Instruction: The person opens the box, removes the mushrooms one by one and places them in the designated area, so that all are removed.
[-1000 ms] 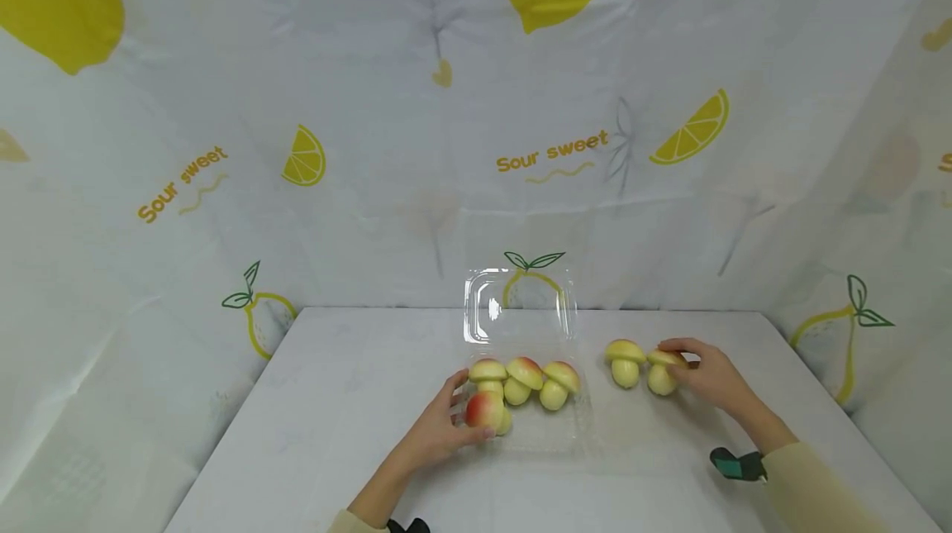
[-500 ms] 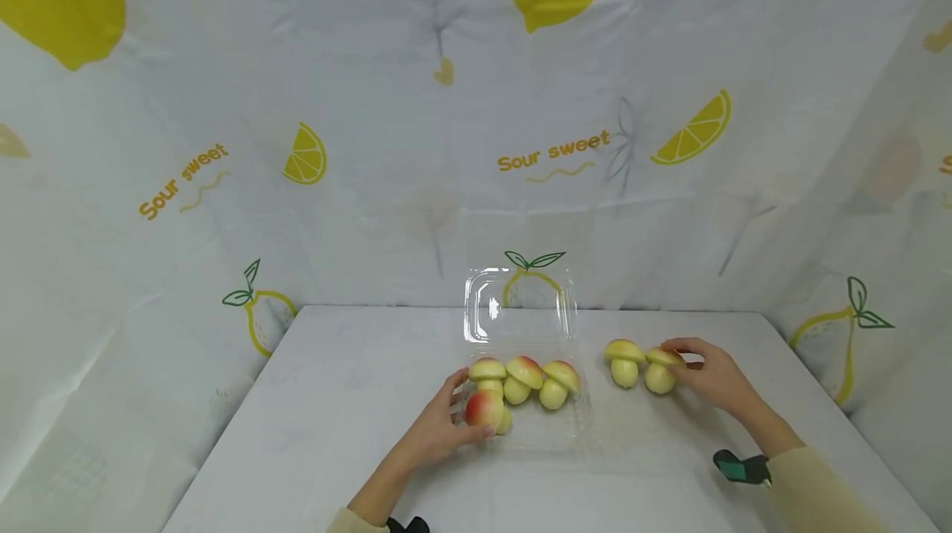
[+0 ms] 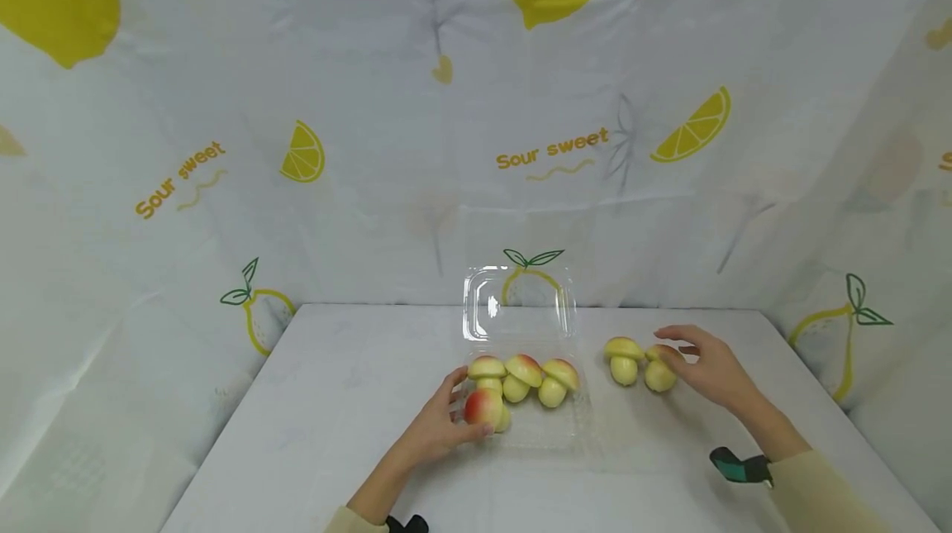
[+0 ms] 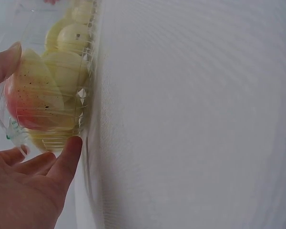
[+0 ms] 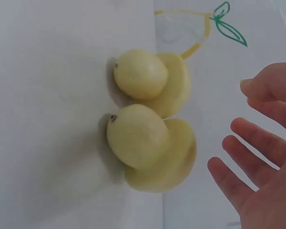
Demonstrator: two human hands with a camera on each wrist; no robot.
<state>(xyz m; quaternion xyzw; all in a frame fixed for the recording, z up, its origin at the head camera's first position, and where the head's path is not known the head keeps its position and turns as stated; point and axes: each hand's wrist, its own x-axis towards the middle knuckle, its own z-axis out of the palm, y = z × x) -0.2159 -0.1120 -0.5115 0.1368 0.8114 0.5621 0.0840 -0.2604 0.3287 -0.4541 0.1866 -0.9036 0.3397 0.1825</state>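
An open clear plastic clamshell container (image 3: 539, 434) holds several toy mushrooms with pale yellow stems and red-flushed caps. Three form a back row, including the middle mushroom (image 3: 523, 376); another mushroom (image 3: 485, 409) leans at the front left. My left hand (image 3: 439, 430) grips the container's left front corner, thumb at the front and fingers along the side wall (image 4: 50, 112). To the right, two more mushrooms stand on the table side by side, the left one (image 3: 623, 361) and the right one (image 3: 659, 374). Fingers spread, my right hand (image 5: 267, 148) hovers beside the right mushroom (image 5: 143, 143), holding nothing.
The container's raised lid (image 3: 519, 306) stands behind its base. A white table (image 3: 357, 384) lies under everything, its back edge against a lemon-print cloth (image 3: 387, 145). Dark straps with a green patch (image 3: 736, 467) sit at the right wrist.
My right hand has loosened from the right mushroom's cap and risen slightly, after nudging it a little towards its neighbour. The left hand and container have stayed in place.
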